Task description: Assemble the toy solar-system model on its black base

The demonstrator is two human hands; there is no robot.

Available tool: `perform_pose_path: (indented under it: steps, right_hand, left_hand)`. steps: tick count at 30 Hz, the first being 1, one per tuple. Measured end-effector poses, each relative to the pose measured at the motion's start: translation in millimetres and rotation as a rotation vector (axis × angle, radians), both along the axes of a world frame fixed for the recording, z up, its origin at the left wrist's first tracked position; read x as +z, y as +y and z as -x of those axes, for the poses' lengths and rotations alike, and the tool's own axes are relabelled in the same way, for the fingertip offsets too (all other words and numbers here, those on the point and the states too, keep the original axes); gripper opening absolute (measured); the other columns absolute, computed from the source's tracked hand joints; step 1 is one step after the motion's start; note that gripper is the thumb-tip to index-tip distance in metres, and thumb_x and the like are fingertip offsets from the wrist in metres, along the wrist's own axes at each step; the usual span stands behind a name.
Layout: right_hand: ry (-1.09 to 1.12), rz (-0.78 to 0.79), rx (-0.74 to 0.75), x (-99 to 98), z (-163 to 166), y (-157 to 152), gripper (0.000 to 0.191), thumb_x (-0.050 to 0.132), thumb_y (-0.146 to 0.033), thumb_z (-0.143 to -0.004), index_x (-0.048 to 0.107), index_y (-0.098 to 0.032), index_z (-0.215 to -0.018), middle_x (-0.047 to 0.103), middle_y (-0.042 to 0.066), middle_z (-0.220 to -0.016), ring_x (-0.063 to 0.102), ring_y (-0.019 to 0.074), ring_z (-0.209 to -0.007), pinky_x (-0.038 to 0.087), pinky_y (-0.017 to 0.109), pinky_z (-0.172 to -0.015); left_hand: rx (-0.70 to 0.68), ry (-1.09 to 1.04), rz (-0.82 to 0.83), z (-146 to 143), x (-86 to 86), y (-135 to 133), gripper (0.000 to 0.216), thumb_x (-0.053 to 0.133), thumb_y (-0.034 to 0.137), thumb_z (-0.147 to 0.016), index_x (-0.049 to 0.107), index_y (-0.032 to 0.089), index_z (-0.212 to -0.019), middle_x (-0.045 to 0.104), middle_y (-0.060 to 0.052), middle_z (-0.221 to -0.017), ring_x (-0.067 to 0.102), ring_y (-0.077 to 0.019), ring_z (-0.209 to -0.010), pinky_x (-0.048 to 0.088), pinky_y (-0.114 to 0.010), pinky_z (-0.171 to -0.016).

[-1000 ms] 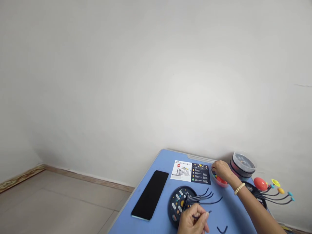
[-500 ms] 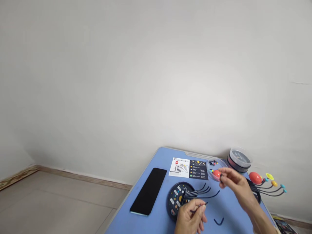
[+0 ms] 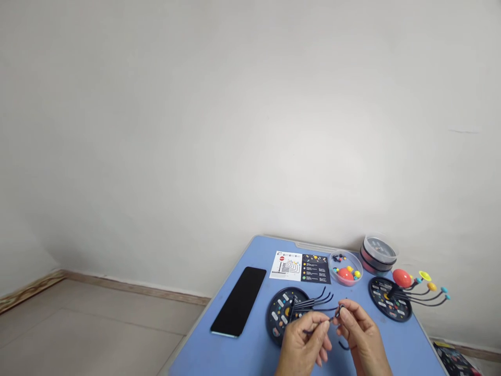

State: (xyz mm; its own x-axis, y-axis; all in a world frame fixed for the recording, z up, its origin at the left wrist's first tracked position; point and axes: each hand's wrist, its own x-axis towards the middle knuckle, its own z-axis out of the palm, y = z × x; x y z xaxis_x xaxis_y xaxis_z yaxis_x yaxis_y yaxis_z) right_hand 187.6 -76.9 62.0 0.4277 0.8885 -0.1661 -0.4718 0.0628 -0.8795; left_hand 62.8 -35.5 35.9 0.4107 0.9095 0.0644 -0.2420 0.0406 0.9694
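Observation:
My left hand (image 3: 303,342) pinches a thin dark curved rod (image 3: 331,319) near the table's front. My right hand (image 3: 362,334) grips a small black piece (image 3: 342,309) at the rod's right end; whether the two are joined I cannot tell. Just behind my left hand stands a round dark base (image 3: 273,321) printed with planets, with several curved arms (image 3: 323,298) fanning right from its post. Another loose curved rod (image 3: 343,345) lies on the table, partly covered by my right hand.
A black phone (image 3: 239,302) lies left, an instruction sheet (image 3: 289,266) behind. A clear dish (image 3: 357,282) holds coloured balls and small dark pieces. Stacked round containers (image 3: 379,256) stand at the back right, near a planet model with a red ball (image 3: 402,278). The blue table (image 3: 250,355) meets a wall.
My right hand has moved from beside the dish down and left, bringing the small black piece to the rod's end. My left hand still holds the rod. The view has shifted slightly.

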Motion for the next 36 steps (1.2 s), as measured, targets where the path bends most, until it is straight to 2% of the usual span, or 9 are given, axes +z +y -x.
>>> perform_pose_path:
  steps: [5, 11, 16, 20, 24, 28, 32, 36]
  right_hand:
    - [-0.057, 0.014, 0.007, -6.2, 0, -1, 0.047, 0.092, -0.049, -0.048, 0.074, -0.019, -0.081, 0.068, 0.0, -0.064, 0.06, 0.0142, -0.06, 0.047, 0.024, -0.057]
    - [-0.122, -0.003, 0.007, -9.3, 1, -1, 0.046, 0.089, -0.051, -0.053, 0.075, -0.019, -0.082, 0.068, 0.002, -0.065, 0.058, 0.0141, -0.057, 0.046, 0.025, -0.055]
    - [-0.162, -0.041, 0.016, -10.0, -2, 0, 0.041, 0.087, -0.05, -0.058, 0.075, -0.02, -0.083, 0.072, 0.005, -0.079, 0.064, 0.019, -0.069, 0.051, 0.028, -0.062]
    - [-0.285, -0.07, -0.018, -13.8, -8, -4, 0.039, 0.085, -0.047, -0.064, 0.076, -0.022, -0.093, 0.07, 0.003, -0.074, 0.063, 0.0177, -0.068, 0.052, 0.028, -0.064]
    - [-0.349, -0.06, 0.037, -16.6, -11, -10, 0.036, 0.083, -0.048, -0.066, 0.077, -0.02, -0.087, 0.069, 0.003, -0.072, 0.063, 0.0184, -0.066, 0.052, 0.029, -0.063]
    - [-0.343, -0.064, 0.079, -19.7, -14, -13, 0.039, 0.081, -0.05, -0.068, 0.075, -0.021, -0.093, 0.064, 0.0, -0.067, 0.06, 0.0175, -0.061, 0.05, 0.028, -0.059]
    - [-0.443, -0.053, 0.144, -33.2, -15, -12, 0.037, 0.075, -0.052, -0.073, 0.071, -0.02, -0.089, 0.062, 0.0, -0.065, 0.058, 0.0173, -0.059, 0.048, 0.028, -0.058]
    - [-0.79, -0.092, 0.16, -57.9, -3, -9, 0.026, 0.066, -0.047, -0.08, 0.069, -0.022, -0.088, 0.062, -0.002, -0.06, 0.053, 0.0151, -0.052, 0.041, 0.025, -0.055]
  left_hand:
    - [0.018, -0.017, -0.015, -2, -10.1, 2, 0.067, 0.064, 0.08, -0.065, 0.069, 0.014, -0.075, 0.058, 0.002, -0.045, 0.047, -0.0066, -0.032, 0.034, -0.015, -0.032]
    - [0.015, -0.015, -0.031, -1, -13.3, 2, 0.066, 0.063, 0.08, -0.066, 0.069, 0.014, -0.073, 0.057, 0.002, -0.044, 0.045, -0.0063, -0.031, 0.032, -0.015, -0.031]
    - [0.003, 0.004, -0.027, 2, -9.0, 0, 0.064, 0.064, 0.078, -0.067, 0.069, 0.014, -0.075, 0.059, 0.001, -0.046, 0.048, -0.0073, -0.033, 0.035, -0.016, -0.033]
    - [0.019, -0.014, -0.023, 4, -6.4, 1, 0.061, 0.066, 0.075, -0.067, 0.067, 0.015, -0.074, 0.058, 0.002, -0.045, 0.048, -0.0078, -0.032, 0.035, -0.017, -0.032]
    - [0.005, -0.022, -0.005, 5, -0.2, 0, 0.054, 0.068, 0.069, -0.07, 0.066, 0.015, -0.076, 0.059, 0.001, -0.047, 0.05, -0.0084, -0.034, 0.036, -0.017, -0.034]
    - [-0.017, -0.029, 0.024, 6, 8.5, -2, 0.054, 0.07, 0.068, -0.07, 0.066, 0.015, -0.08, 0.061, 0.002, -0.049, 0.051, -0.0084, -0.036, 0.038, -0.017, -0.036]
    - [-0.016, -0.044, 0.031, 5, 12.2, -1, 0.057, 0.071, 0.069, -0.068, 0.065, 0.014, -0.081, 0.06, 0.002, -0.048, 0.051, -0.0086, -0.036, 0.039, -0.018, -0.036]
    - [-0.008, -0.046, 0.018, 5, 12.2, 0, 0.057, 0.071, 0.069, -0.069, 0.067, 0.013, -0.082, 0.062, 0.001, -0.05, 0.052, -0.0084, -0.037, 0.039, -0.018, -0.037]
